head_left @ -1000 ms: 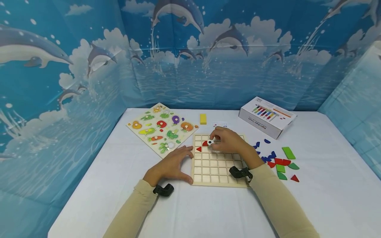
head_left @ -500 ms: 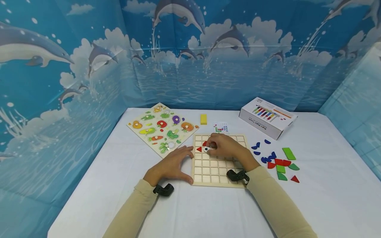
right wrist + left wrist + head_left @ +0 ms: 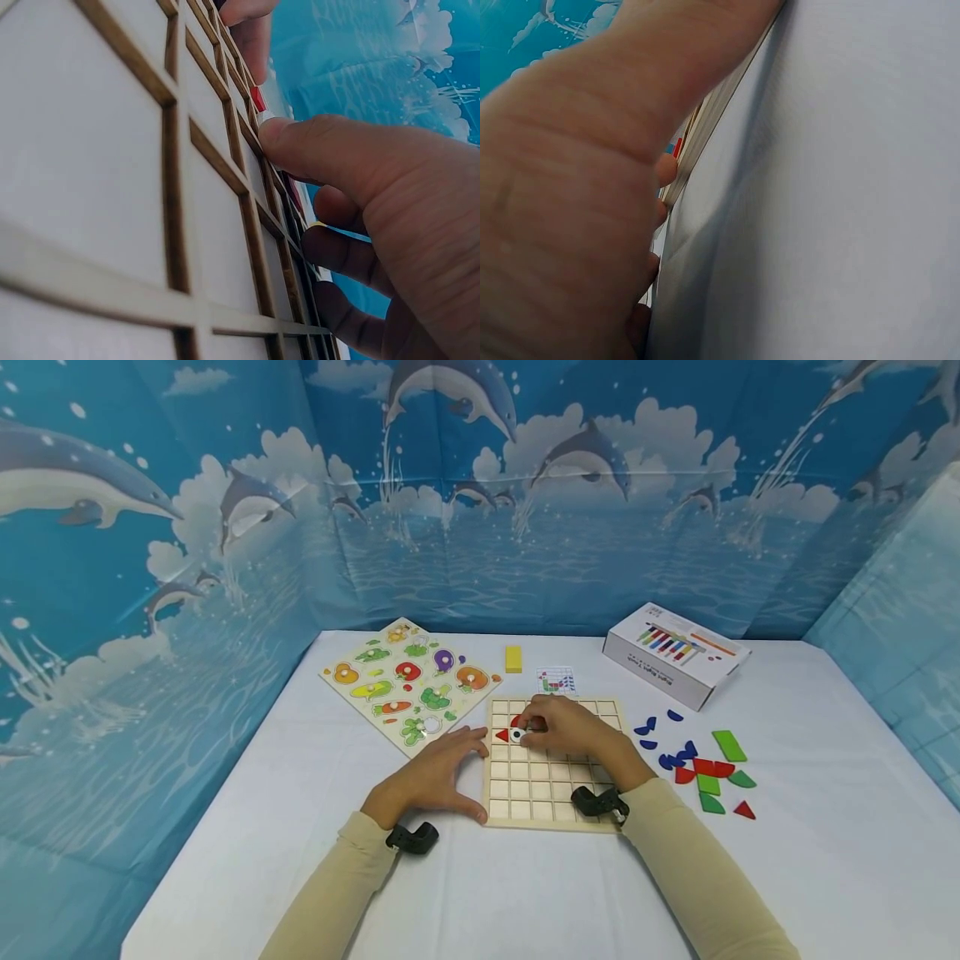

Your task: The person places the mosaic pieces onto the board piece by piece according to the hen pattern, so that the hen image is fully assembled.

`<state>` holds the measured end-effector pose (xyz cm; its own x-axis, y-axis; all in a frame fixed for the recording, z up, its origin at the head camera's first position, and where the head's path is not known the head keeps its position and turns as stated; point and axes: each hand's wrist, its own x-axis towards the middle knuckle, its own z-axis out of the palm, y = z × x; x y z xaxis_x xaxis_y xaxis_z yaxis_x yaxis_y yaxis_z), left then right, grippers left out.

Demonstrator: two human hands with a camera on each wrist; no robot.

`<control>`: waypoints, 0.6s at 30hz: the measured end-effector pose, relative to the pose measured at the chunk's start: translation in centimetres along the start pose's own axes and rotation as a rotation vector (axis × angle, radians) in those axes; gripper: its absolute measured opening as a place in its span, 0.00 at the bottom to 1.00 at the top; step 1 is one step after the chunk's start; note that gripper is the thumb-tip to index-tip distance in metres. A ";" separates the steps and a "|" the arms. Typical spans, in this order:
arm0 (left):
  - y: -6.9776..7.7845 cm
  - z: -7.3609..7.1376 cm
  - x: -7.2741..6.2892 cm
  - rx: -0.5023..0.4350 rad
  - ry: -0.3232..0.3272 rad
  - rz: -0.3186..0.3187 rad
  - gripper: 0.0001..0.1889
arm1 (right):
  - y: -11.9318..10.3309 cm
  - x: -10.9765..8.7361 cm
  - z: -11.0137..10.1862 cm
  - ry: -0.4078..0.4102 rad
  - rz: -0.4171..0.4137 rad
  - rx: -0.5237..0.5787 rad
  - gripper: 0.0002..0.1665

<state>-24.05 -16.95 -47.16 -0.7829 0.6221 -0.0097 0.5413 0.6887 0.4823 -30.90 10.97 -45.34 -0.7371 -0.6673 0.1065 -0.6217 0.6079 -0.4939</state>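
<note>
Here, a flat wooden board (image 3: 525,824) of square boxes lies on white cloth (image 3: 510,902), blue dolphin cloth (image 3: 525,572) behind it. In the board's far left part, the right hand (image 3: 566,727) pinches a little white piece with a black dot (image 3: 516,736). The left hand (image 3: 435,774), thumb and fingers apart, touches the board's left edge. Only the right wrist view shows the boxes' dark brown walls (image 3: 174,202) up close.

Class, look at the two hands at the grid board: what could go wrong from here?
The right hand holds the white eye piece beside the red triangle, and may nudge it. The left hand rests at the edge of the grid board; pushing could shift it. The right sleeve is near the loose blue pieces, and might scatter them.
</note>
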 end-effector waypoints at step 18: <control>-0.1 -0.1 0.0 0.001 -0.011 -0.010 0.48 | -0.1 0.1 -0.1 -0.010 0.016 0.032 0.12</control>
<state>-24.14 -17.02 -47.14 -0.7845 0.6197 -0.0243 0.5341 0.6951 0.4812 -30.90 10.86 -45.20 -0.7440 -0.6621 0.0898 -0.6009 0.6042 -0.5233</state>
